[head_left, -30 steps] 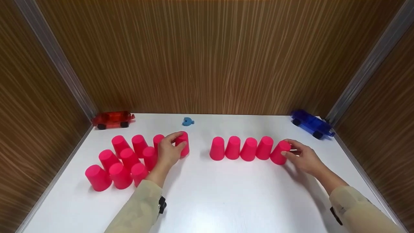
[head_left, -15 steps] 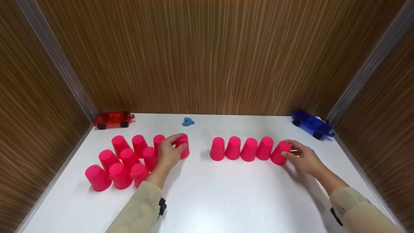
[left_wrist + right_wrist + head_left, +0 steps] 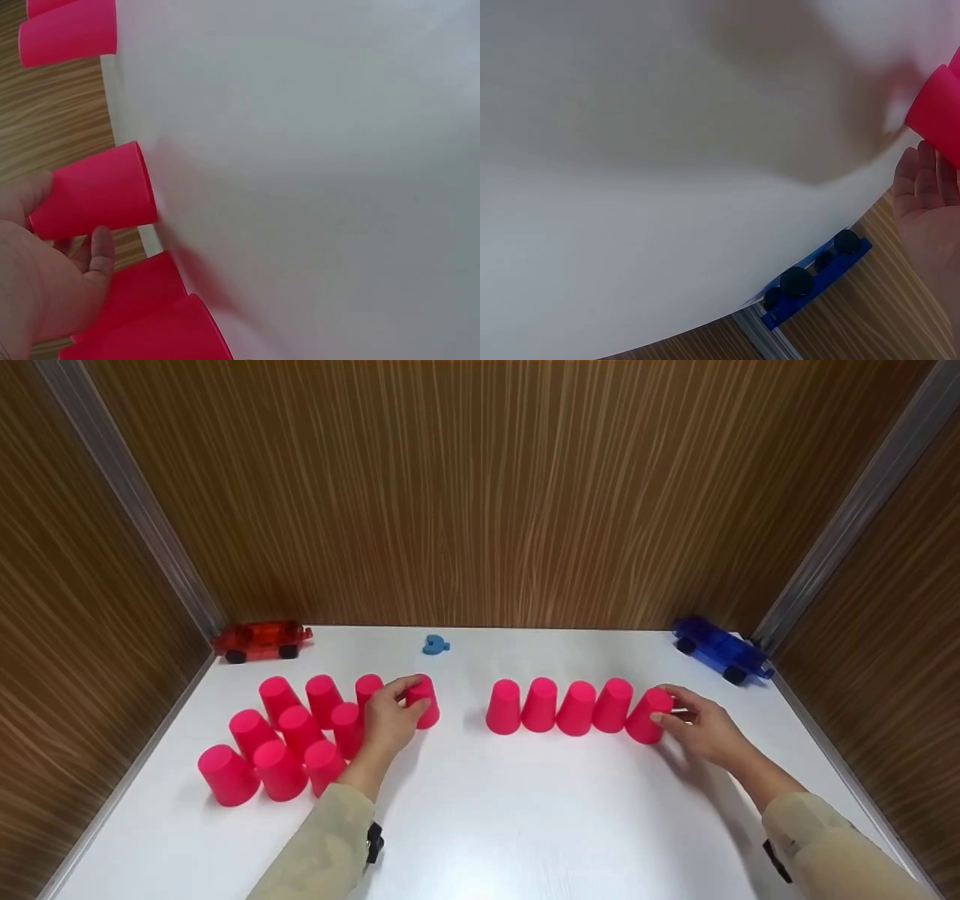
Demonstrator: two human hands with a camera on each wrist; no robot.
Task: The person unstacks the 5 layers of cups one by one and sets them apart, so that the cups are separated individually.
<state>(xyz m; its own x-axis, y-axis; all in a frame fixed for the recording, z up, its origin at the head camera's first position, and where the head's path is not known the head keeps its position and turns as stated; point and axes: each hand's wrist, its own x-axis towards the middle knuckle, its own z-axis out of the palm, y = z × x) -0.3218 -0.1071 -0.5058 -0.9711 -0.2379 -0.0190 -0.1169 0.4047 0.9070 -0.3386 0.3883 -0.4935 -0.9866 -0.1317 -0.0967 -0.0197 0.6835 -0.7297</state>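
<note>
My left hand (image 3: pixel 394 718) holds a pink upside-down cup (image 3: pixel 433 711) between fingers and thumb, just right of several similar cups (image 3: pixel 279 769) grouped on the left. In the left wrist view, that held cup (image 3: pixel 97 191) has its wide rim close to the white tabletop; whether it touches I cannot tell. On the right, a row of upside-down pink cups (image 3: pixel 539 706) stands on the table. Its rightmost cup (image 3: pixel 646 721) leans a little in view, and my right hand (image 3: pixel 705 727) grips it. The right wrist view shows only part of this cup (image 3: pixel 937 112).
A red toy car base (image 3: pixel 262 640) lies at the back left, and a blue one (image 3: pixel 720 649) at the back right. Between them is a small blue clip-like piece (image 3: pixel 435 644). Wood-patterned panels (image 3: pixel 480 495) border the white table (image 3: pixel 525 817).
My left hand and its cup have come down slightly toward the table. The right hand keeps its grip on the end cup, with no visible movement.
</note>
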